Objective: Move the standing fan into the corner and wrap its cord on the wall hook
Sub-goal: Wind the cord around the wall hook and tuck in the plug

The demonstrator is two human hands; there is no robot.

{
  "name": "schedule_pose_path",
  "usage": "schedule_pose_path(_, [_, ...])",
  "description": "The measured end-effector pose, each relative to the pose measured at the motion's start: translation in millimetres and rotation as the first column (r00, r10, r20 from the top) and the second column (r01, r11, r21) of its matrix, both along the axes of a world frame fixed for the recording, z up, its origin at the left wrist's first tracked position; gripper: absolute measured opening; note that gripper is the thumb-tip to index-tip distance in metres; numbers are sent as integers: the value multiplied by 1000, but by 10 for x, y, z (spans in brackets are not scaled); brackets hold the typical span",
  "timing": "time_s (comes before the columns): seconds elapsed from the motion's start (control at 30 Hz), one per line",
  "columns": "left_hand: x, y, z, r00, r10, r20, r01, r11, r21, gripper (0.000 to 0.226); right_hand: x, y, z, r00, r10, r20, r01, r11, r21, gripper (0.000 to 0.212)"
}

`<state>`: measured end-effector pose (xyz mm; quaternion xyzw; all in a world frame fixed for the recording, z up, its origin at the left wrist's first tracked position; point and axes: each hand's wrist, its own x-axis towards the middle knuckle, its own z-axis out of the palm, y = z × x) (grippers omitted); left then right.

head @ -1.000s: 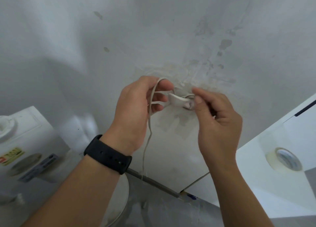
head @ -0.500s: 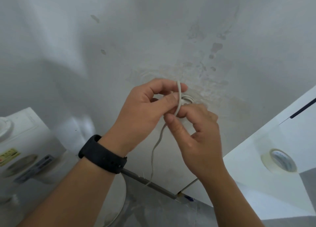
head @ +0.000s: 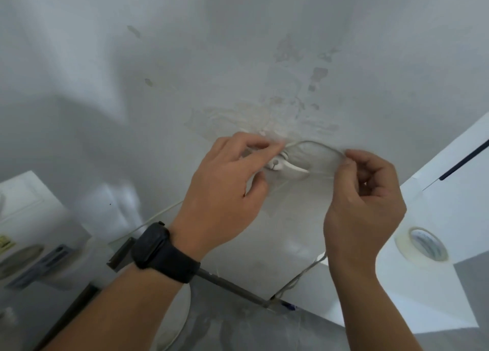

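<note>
The cord (head: 320,145) now arches in an open loop at the middle of the frame, where half a second ago both hands were bunched together over it. Nearest, the black watch (head: 161,252) sits on the left wrist at lower left. The left hand (head: 227,192) pinches the cord's left end against the wall (head: 238,46) beside the hook (head: 288,166). The right hand (head: 365,199) has drawn away to the right, its grip pinching the loop's other end. A roll of tape (head: 423,244) lies at right. Judging by this, another turn is being opened to drop over the hook; wrapping looks under way, unfinished.
</note>
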<state>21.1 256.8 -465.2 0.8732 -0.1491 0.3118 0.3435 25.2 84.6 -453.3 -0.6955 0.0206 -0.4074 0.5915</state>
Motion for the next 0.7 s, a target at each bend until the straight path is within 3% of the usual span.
schedule_pose_path(0.07, [13, -18, -33, 999, 18, 36, -20, 998, 64, 54, 5, -23, -106, 999, -42, 12, 43, 996, -72, 14])
schedule_pose_path(0.2, [42, -23, -68, 999, -6, 32, 5, 999, 34, 54, -15, -47, -435, 996, -85, -1, 81, 958, -276, 14])
schedule_pose_path(0.4, [58, -83, -57, 999, -13, 37, 11, 998, 58, 54, -89, 127, -666, 973, 154, -174, -221, 848, -482, 15])
schedule_pose_path(0.47, [67, -69, -57, 998, -13, 55, 11, 999, 36, 55, -96, 204, -621, 937, 267, -226, -339, 854, -395, 16])
schedule_pose_path(0.57, [40, -81, -72, 995, 34, 94, -24, 993, -112, 54, -90, 243, -453, 845, 425, -325, -495, 851, -173, 17])
schedule_pose_path(0.7, [-86, -40, -77, 948, 277, 157, -226, 933, -281, 31, -157, 346, -264, 702, 612, -363, -631, 772, 80, 23])
